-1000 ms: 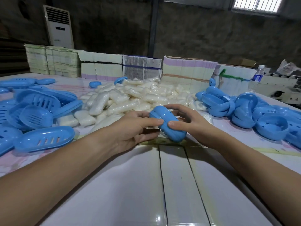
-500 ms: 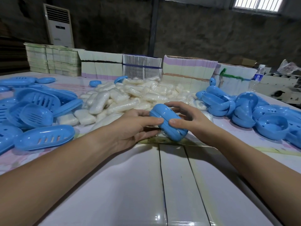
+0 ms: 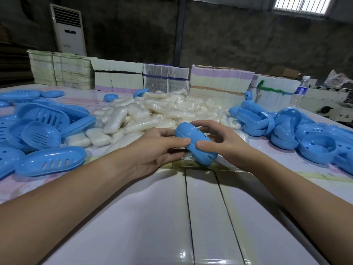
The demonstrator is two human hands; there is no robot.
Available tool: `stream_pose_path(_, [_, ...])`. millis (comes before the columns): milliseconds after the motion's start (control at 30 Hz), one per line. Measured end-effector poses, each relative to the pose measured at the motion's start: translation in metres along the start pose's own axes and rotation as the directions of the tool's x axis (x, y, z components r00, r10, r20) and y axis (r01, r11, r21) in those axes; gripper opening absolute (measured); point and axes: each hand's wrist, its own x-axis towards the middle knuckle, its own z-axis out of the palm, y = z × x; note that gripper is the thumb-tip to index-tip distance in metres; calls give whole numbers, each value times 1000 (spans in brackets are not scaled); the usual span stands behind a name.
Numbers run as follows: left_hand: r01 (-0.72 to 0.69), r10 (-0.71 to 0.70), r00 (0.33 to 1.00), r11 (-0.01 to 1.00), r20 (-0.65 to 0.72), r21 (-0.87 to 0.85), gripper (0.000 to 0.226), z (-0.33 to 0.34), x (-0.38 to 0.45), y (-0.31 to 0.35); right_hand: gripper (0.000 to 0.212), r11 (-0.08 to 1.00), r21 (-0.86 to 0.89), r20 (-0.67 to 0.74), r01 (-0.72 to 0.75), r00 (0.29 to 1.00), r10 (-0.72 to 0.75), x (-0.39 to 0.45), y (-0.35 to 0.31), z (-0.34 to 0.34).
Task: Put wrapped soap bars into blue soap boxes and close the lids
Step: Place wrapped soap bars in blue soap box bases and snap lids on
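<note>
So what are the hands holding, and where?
One closed blue soap box: the left hand grips its left side, the right hand its right side, thumbs on top.

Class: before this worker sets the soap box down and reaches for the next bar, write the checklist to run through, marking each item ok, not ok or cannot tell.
1. Both hands hold the box: left hand and right hand grip the closed soap box: ok.
2. Lid seated all round: far side hidden: cannot tell.
3. Soap inside: box opaque: cannot tell.
4. Wrapped soap bars within reach: ok.
5. Empty box halves to the right available: ok.
</note>
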Motion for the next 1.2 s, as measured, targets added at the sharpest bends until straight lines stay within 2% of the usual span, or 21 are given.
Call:
stream_pose_path(100, [12, -12, 1000, 999, 11, -30, 28, -1, 0, 1, 56, 1000, -5, 2, -3, 1000, 3, 0, -2, -1])
stream_pose_path(400, [18, -18, 1000, 999, 0, -30, 29, -1, 1, 1, 54, 997, -76, -22, 8, 1000, -9, 0, -5, -1])
stream_pose_path(600, [12, -12, 1000, 999, -10, -37, 28, -1, 1, -1, 53, 994, -103, 74, -42, 996, 50, -1, -8, -7])
stream_pose_path(700, [1, -1, 1000, 999, -9, -55, 30, 0, 1, -2, 49, 993, -101, 79, -63, 994, 71, -1, -8, -6])
stream_pose_path(900, [-38, 42, 997, 997, 59, -69, 43, 0, 2, -7, 61, 996, -80, 19, -49, 999, 50, 0, -7, -2])
stream_pose_path(1033, [-50, 55, 994, 997, 97, -51, 55, -2, 0, -6, 61, 997, -71, 9, -39, 999, 39, 0, -9, 1])
stream_pose_path(1200, [-15, 22, 992, 998, 128, -53, 53, -3, -2, -5, 61, 995, -90, 3, -51, 999, 52, -1, -11, 3])
